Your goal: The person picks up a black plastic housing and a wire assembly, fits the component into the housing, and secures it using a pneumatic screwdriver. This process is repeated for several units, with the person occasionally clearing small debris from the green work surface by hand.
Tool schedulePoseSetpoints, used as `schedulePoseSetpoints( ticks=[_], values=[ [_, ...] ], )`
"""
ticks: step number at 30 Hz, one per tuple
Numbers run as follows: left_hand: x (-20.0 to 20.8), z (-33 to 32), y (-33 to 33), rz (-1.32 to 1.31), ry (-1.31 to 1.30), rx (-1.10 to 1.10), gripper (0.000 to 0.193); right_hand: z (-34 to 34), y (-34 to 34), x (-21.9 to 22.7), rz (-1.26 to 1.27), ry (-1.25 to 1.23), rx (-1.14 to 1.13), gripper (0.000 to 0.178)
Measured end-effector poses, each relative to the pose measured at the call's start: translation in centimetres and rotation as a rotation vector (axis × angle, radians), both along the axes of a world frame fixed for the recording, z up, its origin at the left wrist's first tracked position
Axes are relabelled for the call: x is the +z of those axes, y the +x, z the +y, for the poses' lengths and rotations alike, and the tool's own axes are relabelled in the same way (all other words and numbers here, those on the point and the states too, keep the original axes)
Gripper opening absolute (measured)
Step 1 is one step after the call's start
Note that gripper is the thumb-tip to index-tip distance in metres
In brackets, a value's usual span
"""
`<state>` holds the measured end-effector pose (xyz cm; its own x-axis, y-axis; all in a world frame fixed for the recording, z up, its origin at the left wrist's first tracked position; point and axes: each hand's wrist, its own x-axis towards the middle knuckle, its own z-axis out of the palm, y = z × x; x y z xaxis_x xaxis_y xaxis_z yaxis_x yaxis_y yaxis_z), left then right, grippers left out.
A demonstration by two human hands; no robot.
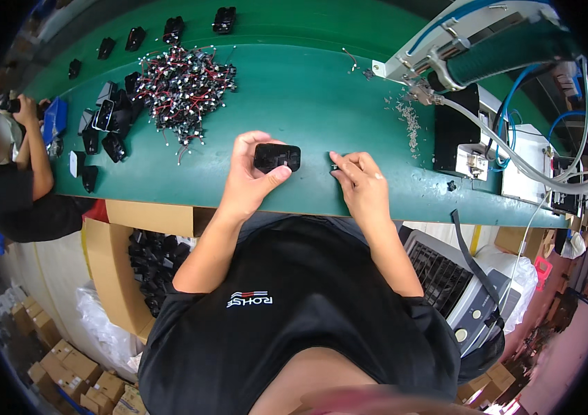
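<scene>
My left hand [251, 169] is closed around a small black plastic housing [277, 158], its thumb lying on the near edge. The housing is tilted so that its recessed face shows, just above the table near the front edge. To its right, apart from it, my right hand [359, 180] pinches thumb and forefinger together. A tiny pale glint shows at the fingertips, too small to name. Beyond my left hand lies a heap of small parts with red and black wires and white connectors [186, 93].
The green table [294, 90] carries black housings [114, 114] at left and a row of black parts [173, 30] behind. Small clear pieces [413, 124] lie scattered near a machine [463, 138] with hoses. A cardboard box [117, 277] and a fan unit [453, 277] stand below. Another person [24, 187] works at left.
</scene>
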<state>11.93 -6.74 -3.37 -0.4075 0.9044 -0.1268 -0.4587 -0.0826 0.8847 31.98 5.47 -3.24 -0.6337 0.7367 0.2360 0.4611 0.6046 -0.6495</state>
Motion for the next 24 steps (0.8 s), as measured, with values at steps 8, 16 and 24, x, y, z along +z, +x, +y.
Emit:
schedulePoseSetpoints(
  ticks=[8, 16, 24],
  values=[
    [-1.1, 0.2, -0.4, 0.125, -0.027, 0.011, 0.064, 0.4, 0.2, 1.3, -0.092, 0.056, 0.133, 0.036],
    [-3.0, 0.9, 1.4, 0.901, 0.121, 0.079, 0.063, -1.1, -2.8, 3.2, 0.341, -0.656, -0.003, 0.023],
    [-1.3, 1.2, 1.9, 1.13, 0.154, 0.158, 0.062, -1.7, -3.8, 2.7, 0.367, -0.748, -0.087, 0.03]
  ],
)
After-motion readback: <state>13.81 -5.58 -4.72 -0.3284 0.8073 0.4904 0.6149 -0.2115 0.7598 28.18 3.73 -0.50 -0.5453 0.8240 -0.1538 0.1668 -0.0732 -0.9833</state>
